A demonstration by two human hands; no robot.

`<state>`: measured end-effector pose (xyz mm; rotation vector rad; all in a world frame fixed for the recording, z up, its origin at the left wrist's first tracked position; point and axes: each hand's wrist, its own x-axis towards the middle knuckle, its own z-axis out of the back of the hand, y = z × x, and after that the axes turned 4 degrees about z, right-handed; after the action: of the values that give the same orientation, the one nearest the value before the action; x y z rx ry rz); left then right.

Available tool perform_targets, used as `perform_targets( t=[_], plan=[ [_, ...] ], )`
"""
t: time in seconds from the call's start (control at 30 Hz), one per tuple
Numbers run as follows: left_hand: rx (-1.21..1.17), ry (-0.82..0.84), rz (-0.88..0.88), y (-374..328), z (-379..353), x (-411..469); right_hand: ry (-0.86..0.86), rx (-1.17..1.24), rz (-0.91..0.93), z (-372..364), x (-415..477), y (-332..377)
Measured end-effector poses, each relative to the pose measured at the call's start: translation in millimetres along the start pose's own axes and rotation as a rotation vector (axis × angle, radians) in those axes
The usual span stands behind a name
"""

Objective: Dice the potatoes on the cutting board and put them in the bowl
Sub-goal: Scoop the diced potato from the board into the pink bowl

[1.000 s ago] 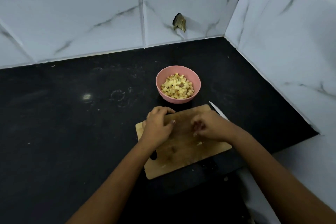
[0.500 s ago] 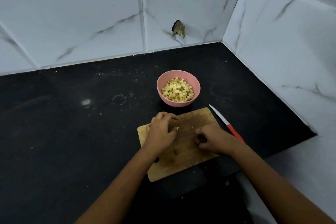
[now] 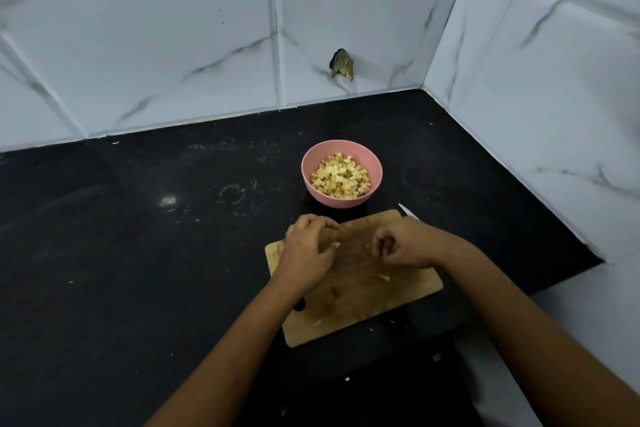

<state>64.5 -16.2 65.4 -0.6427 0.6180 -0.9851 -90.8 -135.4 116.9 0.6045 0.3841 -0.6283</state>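
Dark counter [image 3: 138, 253]: left hand [image 3: 306, 253] and right hand [image 3: 405, 244] are curled apart over the board [image 3: 363, 302], contents untellable; loosely pinched bits [image 3: 384, 277] could be dropped short of the bowl [image 3: 306, 163].

Only two arms of the person show. The left forearm [image 3: 225, 350] is bare along its whole visible length, slim and smooth, narrowing to the wrist. The right forearm [image 3: 519, 315] is bare likewise and fills more of the view. The left grip [image 3: 304, 253] and right grip [image 3: 405, 246] are bare too; dim light blurs nails and finer marks.
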Motion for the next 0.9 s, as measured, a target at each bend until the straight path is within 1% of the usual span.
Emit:
perform_targets(
  t=[0.07, 0.1, 0.27, 0.63, 0.73, 0.83, 0.9],
  plan=[
    [0.01, 0.01, 0.014, 1, -2, -2, 0.072, -0.021, -0.052, -14, -4, -5],
    [0.014, 0.016, 0.018, 1, -4, -2, 0.075, -0.018, -0.064, -20, -4, -7],
    [0.007, 0.039, 0.029, -1, -11, -2, -0.001, -0.041, -0.052, -32, -3, -8],
    [-0.023, 0.036, 0.003, -1, -15, 1, -0.035, -0.153, -0.047, -40, -4, 5],
    [-0.018, 0.024, 0.016, 1, -9, 2, -0.084, -0.061, -0.046, -26, -1, 4],
    [-0.013, -0.012, 0.015, 3, -1, 6, -0.227, 0.113, -0.026, 10, 4, 5],
    [-0.003, -0.039, 0.017, 0, 8, 10, -0.336, 0.198, 0.027, 39, 7, 11]
  ],
)
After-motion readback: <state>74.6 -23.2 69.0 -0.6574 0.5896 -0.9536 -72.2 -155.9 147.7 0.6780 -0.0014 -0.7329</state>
